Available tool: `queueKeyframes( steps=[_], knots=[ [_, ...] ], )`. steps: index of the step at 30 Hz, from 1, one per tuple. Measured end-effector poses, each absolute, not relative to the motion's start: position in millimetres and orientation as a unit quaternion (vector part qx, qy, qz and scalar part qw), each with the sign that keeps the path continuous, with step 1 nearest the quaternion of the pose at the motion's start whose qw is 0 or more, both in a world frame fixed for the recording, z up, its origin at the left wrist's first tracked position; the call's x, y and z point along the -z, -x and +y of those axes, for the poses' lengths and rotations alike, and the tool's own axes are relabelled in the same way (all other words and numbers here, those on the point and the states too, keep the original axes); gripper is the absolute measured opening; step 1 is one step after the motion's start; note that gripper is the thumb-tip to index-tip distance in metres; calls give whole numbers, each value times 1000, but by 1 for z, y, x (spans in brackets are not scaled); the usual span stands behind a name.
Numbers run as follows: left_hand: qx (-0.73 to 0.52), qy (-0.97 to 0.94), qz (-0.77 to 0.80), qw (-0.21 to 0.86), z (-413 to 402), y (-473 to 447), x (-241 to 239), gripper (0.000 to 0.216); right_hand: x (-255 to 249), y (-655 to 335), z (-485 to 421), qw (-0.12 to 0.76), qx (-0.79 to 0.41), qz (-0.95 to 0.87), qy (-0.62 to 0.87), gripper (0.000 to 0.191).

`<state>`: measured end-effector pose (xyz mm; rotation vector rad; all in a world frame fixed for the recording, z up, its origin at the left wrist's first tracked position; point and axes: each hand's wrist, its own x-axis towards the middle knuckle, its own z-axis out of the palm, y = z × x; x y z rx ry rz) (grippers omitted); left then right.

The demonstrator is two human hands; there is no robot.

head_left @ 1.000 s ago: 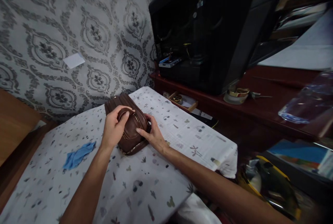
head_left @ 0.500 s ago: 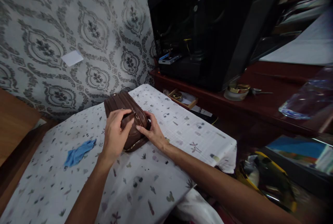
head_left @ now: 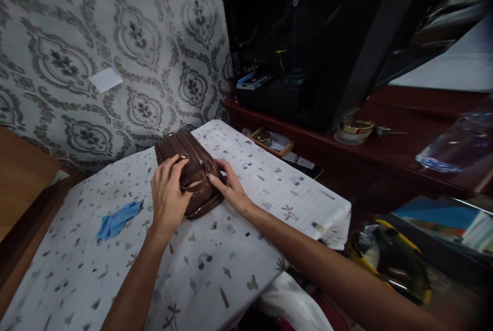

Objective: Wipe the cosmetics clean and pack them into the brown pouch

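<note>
A brown leather pouch [head_left: 189, 156] with gold zips lies on a table under a white patterned cloth [head_left: 215, 249]. My left hand [head_left: 166, 195] rests on the pouch's near left side, with thumb and forefinger pinched at a gold zip pull on its top. My right hand [head_left: 230, 187] presses against the pouch's right end, fingers curled round the edge and holding it steady.
A crumpled blue cloth [head_left: 117, 218] lies left of the pouch. A dark red wooden shelf [head_left: 385, 156] to the right carries a black television [head_left: 308, 38], a gold-lidded jar [head_left: 352, 133] and a clear plastic bottle [head_left: 458, 143]. Patterned wallpaper is behind.
My left hand has slid from the pouch's handle towards the far end along the top zip. The right hand has stayed at the right end.
</note>
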<state>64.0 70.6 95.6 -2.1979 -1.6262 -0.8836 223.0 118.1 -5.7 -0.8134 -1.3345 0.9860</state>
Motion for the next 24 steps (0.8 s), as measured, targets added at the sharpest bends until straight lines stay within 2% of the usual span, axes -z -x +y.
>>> queueKeyframes(
  steps=[6, 12, 24],
  knots=[
    [303, 760, -558, 138, 72, -62, -93, 39, 8, -224, 119, 601, -432, -574, 350, 56],
    [302, 753, -565, 149, 74, -61, -91, 40, 14, -225, 117, 590, -438, -596, 324, 88],
    [311, 766, -538, 165, 76, -56, -90, 42, 13, -217, 115, 615, -370, -603, 349, 83]
  ],
)
